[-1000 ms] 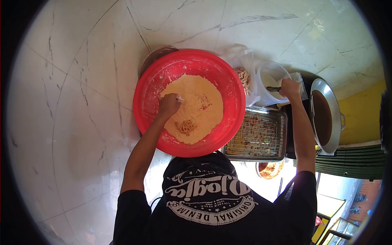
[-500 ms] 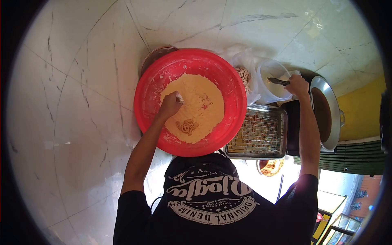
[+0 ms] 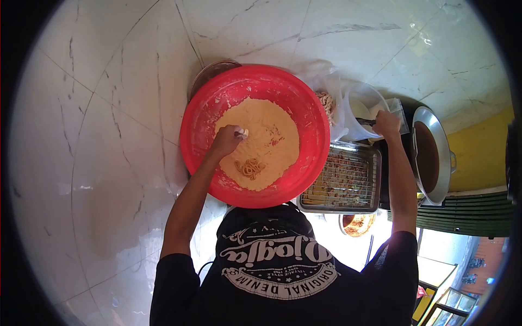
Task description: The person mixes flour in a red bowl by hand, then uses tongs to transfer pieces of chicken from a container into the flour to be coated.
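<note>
A big red basin (image 3: 204, 108) holds a mound of pale yellow flour (image 3: 272, 130) with a clump of coated strips (image 3: 250, 167) lying in it. My left hand (image 3: 225, 140) rests on the flour with its fingers curled, a small white bit at the fingertips. My right hand (image 3: 387, 124) grips metal tongs (image 3: 365, 120) whose tips reach into a white plastic tub (image 3: 356, 95) to the right of the basin.
A plastic bag of pale strips (image 3: 326, 100) sits between basin and tub. A wire rack tray (image 3: 341, 179) with fried pieces lies in front of the tub. A wok of dark oil (image 3: 429, 155) stands at the far right. A metal bowl (image 3: 209, 73) peeks out behind the basin.
My right hand swung the tongs up and right toward the wok, then came back down into the white tub. My left hand stayed in the flour, shifting only slightly.
</note>
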The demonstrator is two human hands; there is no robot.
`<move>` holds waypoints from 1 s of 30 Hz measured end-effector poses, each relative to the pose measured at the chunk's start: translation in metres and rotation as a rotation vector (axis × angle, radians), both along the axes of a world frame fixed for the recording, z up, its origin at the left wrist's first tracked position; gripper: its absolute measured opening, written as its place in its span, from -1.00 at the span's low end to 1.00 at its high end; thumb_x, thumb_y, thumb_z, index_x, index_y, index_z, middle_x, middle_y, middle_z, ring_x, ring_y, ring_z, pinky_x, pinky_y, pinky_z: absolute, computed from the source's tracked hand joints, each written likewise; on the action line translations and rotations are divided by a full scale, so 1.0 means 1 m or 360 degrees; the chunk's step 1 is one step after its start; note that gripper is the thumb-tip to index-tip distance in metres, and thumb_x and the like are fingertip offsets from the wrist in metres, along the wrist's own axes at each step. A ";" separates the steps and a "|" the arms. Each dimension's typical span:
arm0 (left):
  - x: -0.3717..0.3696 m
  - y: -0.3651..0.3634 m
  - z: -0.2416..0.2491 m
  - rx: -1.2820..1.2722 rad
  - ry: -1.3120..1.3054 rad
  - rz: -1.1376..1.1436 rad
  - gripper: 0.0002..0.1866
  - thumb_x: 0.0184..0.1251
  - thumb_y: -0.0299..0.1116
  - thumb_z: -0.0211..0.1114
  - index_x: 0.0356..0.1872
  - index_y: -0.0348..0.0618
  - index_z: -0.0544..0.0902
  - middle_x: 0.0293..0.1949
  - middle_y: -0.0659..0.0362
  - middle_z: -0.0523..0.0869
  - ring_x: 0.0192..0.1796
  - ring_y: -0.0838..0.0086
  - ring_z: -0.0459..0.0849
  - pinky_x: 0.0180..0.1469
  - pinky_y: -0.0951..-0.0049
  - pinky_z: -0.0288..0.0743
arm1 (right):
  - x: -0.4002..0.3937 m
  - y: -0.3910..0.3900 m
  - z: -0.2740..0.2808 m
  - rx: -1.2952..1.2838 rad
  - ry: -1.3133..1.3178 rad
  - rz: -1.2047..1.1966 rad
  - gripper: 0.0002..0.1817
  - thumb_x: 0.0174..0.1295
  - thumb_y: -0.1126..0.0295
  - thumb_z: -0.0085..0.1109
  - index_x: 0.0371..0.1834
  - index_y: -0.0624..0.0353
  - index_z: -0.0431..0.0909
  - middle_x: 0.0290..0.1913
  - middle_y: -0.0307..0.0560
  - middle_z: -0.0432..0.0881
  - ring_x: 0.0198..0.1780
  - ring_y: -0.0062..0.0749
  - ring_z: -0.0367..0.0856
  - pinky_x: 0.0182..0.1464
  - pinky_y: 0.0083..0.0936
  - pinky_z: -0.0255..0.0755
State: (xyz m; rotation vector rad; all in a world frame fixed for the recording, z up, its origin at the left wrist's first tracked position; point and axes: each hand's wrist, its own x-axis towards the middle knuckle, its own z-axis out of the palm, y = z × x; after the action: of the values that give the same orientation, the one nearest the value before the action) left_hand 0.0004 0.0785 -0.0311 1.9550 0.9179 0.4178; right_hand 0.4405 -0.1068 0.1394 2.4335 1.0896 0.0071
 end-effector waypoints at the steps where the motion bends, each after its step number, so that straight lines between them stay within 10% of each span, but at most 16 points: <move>1: 0.000 0.000 0.000 -0.0018 -0.0017 0.0024 -0.83 0.14 -0.51 0.33 -0.25 -0.35 0.63 -0.37 -0.01 0.72 -0.29 0.27 0.71 -0.22 0.37 0.50 | 0.002 0.001 0.000 0.0002 -0.0001 0.0003 -0.68 0.00 0.32 0.24 -0.13 0.10 0.65 -0.05 0.02 0.69 0.01 -0.09 0.68 -0.01 -0.25 0.58; 24: -0.009 -0.005 0.013 0.0301 0.0421 0.0067 -0.80 0.11 -0.38 0.38 -0.31 -0.30 0.64 -0.42 0.01 0.71 -0.34 0.26 0.71 -0.26 0.36 0.49 | 0.013 -0.011 0.052 0.0314 0.0004 -0.0043 -0.47 -0.05 0.07 0.41 0.00 0.05 0.60 0.02 0.03 0.62 0.09 -0.01 0.60 0.10 -0.11 0.49; 30: -0.011 0.009 0.008 -0.0229 0.0149 0.0111 -0.81 0.11 -0.43 0.33 -0.28 -0.32 0.66 -0.44 0.06 0.73 -0.35 0.34 0.73 -0.24 0.38 0.54 | 0.005 -0.012 0.057 0.0324 0.0036 -0.0045 -0.47 -0.04 0.08 0.40 0.01 0.05 0.59 0.02 0.04 0.62 0.10 -0.02 0.59 0.11 -0.12 0.48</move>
State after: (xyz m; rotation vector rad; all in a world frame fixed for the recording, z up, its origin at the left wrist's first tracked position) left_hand -0.0105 0.0871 -0.0234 1.8282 1.0497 0.2934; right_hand 0.4454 -0.1183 0.1961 2.6354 1.1120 0.0858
